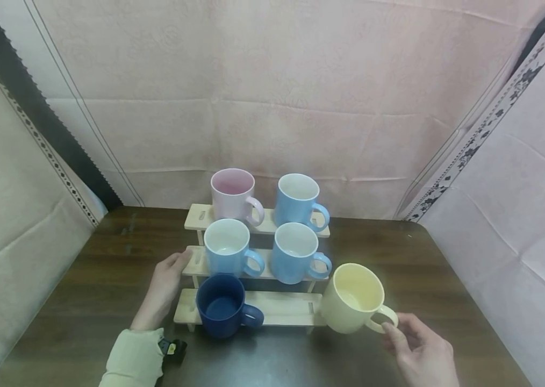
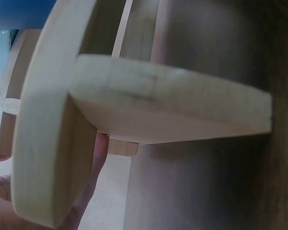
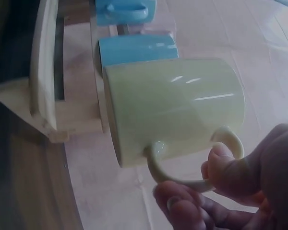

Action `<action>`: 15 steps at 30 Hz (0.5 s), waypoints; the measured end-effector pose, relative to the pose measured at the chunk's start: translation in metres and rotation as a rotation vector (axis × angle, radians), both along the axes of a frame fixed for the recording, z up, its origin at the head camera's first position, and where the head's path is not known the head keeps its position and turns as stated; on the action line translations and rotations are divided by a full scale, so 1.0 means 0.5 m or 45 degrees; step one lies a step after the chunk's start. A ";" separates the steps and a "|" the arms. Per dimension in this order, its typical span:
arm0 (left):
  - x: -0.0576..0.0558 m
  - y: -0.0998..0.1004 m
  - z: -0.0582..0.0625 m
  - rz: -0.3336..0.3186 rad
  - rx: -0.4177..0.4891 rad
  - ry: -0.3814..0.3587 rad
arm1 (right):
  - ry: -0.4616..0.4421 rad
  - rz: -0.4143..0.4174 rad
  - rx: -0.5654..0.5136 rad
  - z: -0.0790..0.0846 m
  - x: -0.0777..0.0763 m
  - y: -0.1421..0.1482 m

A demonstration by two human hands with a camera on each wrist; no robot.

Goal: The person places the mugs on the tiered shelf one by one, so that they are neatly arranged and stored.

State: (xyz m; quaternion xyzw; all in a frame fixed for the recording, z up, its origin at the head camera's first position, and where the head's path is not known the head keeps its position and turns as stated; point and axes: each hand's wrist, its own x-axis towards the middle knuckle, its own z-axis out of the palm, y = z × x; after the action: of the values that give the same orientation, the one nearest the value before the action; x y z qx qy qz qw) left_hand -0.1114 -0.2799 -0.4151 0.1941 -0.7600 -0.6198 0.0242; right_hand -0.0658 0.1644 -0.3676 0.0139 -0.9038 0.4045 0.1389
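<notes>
My right hand (image 1: 420,346) pinches the handle of a pale yellow mug (image 1: 350,301) between thumb and fingers. This mug is upright at the right end of the bottom step of a wooden three-step rack (image 1: 282,307), overlapping that end in the head view; the right wrist view shows its underside edge above the step's level. With my left hand (image 1: 166,285) I grip the left end of the middle step, fingers (image 2: 100,148) reaching behind the board. A dark blue mug (image 1: 221,309) stands on the bottom step's left part.
Two light blue mugs, one left (image 1: 226,250) and one right (image 1: 294,255), stand on the middle step. On the top step are a lilac mug (image 1: 232,199) and another blue mug (image 1: 296,201). The rack stands on a dark wooden table (image 1: 84,312), with pale cloth (image 1: 272,80) hanging around it.
</notes>
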 end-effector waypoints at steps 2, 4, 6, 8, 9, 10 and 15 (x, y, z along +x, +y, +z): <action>0.000 0.000 0.000 0.003 -0.004 -0.002 | 0.024 0.031 -0.024 -0.005 0.000 -0.010; 0.000 0.000 0.000 0.005 -0.002 -0.001 | 0.057 0.071 -0.056 -0.011 -0.001 -0.021; 0.000 0.000 -0.001 0.012 0.000 0.001 | 0.090 0.115 -0.096 -0.018 -0.004 -0.031; 0.000 -0.001 -0.001 0.011 0.005 0.004 | 0.125 0.152 -0.108 -0.024 -0.006 -0.040; -0.001 -0.001 -0.002 0.010 0.009 0.005 | 0.143 0.172 -0.111 -0.027 -0.008 -0.045; -0.001 -0.001 -0.001 0.010 0.011 0.004 | 0.158 0.187 -0.111 -0.031 -0.010 -0.049; -0.002 -0.001 0.000 0.005 0.015 -0.008 | 0.186 0.248 -0.113 -0.043 -0.017 -0.070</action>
State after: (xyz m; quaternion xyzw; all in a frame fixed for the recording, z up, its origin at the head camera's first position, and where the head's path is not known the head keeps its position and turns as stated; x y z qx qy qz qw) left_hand -0.1125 -0.2803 -0.4149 0.1977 -0.7560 -0.6236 0.0221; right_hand -0.0743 0.1294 -0.3891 0.1248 -0.8668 0.4537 0.1648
